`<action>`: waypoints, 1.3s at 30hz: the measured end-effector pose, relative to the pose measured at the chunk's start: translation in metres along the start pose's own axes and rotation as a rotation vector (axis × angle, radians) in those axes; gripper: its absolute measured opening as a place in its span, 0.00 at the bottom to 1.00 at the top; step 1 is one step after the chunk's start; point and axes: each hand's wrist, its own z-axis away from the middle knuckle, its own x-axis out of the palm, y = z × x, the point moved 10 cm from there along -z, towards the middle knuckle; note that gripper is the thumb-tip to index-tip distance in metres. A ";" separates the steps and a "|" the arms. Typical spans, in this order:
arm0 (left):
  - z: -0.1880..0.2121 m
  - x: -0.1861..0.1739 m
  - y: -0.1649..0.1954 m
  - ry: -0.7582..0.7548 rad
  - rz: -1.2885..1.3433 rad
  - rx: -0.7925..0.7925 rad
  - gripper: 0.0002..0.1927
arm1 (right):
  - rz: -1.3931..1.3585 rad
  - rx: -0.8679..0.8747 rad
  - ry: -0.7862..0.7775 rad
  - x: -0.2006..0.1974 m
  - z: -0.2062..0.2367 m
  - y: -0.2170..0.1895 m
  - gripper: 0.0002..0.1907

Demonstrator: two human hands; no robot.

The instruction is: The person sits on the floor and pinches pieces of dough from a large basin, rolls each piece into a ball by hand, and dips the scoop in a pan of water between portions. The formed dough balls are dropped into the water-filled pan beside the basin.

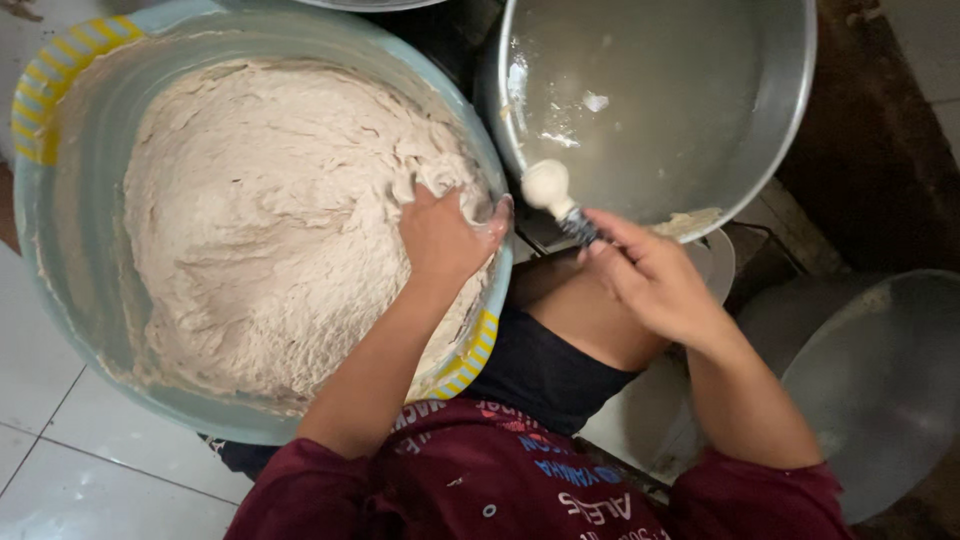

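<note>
A big light-blue plastic basin [70, 300] with a yellow striped rim holds a large mass of pale sticky dough [260, 220]. My left hand [445, 235] presses into the dough at its right edge, fingers sunk in and partly hidden. My right hand [650, 275] grips a dark-handled tool with a dough-covered rounded end [550, 188], held over the gap between the basin and a metal bowl [760, 130]. The metal bowl is wet inside, with small dough scraps near its lower rim.
Another metal bowl [880, 390] lies at lower right, and a pale round lid or plate [640, 420] sits under my right forearm. White floor tiles [90, 470] show at lower left. My bent knee sits between the basin and the bowl.
</note>
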 end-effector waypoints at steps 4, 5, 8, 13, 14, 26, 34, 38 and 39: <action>0.005 -0.008 0.012 0.093 0.154 0.112 0.24 | 0.455 -0.299 0.261 -0.035 0.000 -0.038 0.22; 0.008 -0.011 0.015 0.109 0.276 0.163 0.19 | 0.469 -0.216 0.263 -0.038 -0.004 -0.031 0.22; 0.012 -0.015 0.020 0.163 0.425 0.236 0.13 | 0.479 -0.056 0.288 -0.049 -0.010 -0.021 0.21; 0.016 -0.006 0.023 0.170 0.559 0.252 0.14 | 0.215 -0.040 0.086 -0.021 -0.002 -0.019 0.22; 0.017 -0.006 0.025 0.164 0.605 0.285 0.16 | 0.298 -0.081 0.094 -0.016 0.003 -0.025 0.22; 0.007 -0.001 0.021 0.103 0.021 0.180 0.29 | -0.302 0.077 -0.167 0.030 -0.003 0.011 0.26; 0.009 0.002 0.011 0.037 0.194 0.135 0.28 | 0.449 -0.215 0.263 -0.046 -0.010 -0.018 0.23; 0.010 -0.005 0.013 0.145 0.384 0.195 0.17 | 0.279 -0.103 0.276 -0.045 -0.011 -0.007 0.22; 0.011 -0.004 0.013 0.161 0.422 0.190 0.15 | 0.148 -0.018 0.221 -0.037 -0.010 0.002 0.23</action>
